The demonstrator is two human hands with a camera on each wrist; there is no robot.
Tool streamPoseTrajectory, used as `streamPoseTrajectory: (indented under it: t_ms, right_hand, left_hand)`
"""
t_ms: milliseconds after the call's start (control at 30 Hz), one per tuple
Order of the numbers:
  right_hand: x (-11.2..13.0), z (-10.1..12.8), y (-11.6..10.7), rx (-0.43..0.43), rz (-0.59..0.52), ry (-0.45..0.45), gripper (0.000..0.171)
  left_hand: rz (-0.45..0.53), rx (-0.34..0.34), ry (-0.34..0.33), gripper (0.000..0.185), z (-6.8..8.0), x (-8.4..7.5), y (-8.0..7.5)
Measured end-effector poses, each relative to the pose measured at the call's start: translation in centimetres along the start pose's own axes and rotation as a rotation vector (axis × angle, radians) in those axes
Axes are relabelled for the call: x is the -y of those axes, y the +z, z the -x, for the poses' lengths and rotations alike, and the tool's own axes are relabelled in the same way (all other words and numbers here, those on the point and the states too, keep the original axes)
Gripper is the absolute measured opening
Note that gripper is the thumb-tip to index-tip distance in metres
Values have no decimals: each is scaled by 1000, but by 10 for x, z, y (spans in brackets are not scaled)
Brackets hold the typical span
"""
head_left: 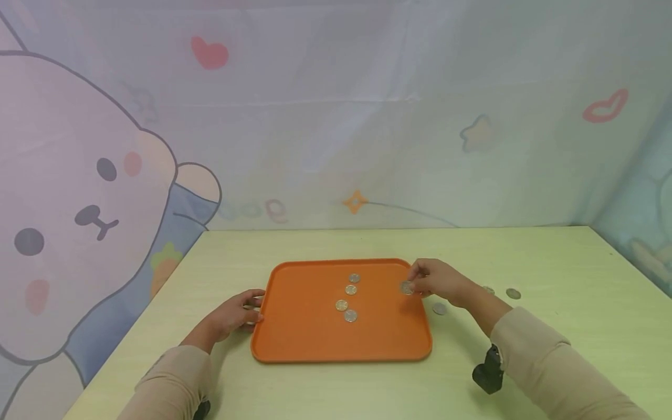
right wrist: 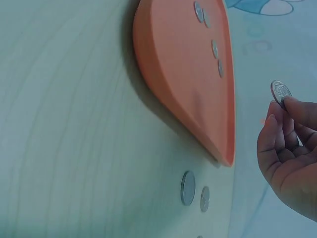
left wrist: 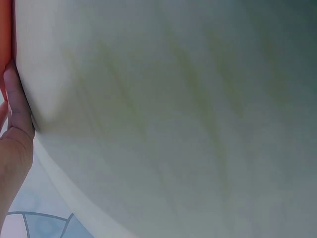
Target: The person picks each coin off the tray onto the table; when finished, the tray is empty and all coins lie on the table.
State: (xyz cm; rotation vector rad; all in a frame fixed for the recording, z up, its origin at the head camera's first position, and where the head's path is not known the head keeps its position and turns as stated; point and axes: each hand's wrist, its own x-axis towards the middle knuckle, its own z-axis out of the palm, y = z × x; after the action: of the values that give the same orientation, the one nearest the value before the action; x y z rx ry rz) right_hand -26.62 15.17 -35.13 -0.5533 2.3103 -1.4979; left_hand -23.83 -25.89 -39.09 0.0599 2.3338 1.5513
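Note:
An orange tray (head_left: 304, 338) lies on the table with several coins (head_left: 350, 315) in a loose column near its middle. My left hand (head_left: 231, 315) rests against the tray's left edge, its fingers touching the rim; in the left wrist view only part of this hand (left wrist: 17, 144) shows. Over the tray's right side, my right hand (head_left: 438, 283) pinches a silver coin (right wrist: 280, 91) between thumb and fingers. That coin is held up clear of the tray's surface.
Beyond the tray's right edge, on the pale table (head_left: 577, 338), lie a coin (head_left: 439, 308), a second coin (head_left: 513, 293) and a third (head_left: 489, 290) partly behind my right forearm. A printed cloth (head_left: 325, 146) hangs behind the table.

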Motion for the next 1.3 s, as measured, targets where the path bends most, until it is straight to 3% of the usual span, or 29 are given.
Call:
streamPoseTrajectory:
  t_ms: [867, 1300]
  right_hand:
    - [-25, 34, -41, -92, 6, 69, 13]
    - [-47, 41, -48, -149, 99, 179, 12]
  left_hand:
    - [1, -3, 9, 55, -1, 1, 0]
    - [3, 8, 11, 56, -2, 3, -1]
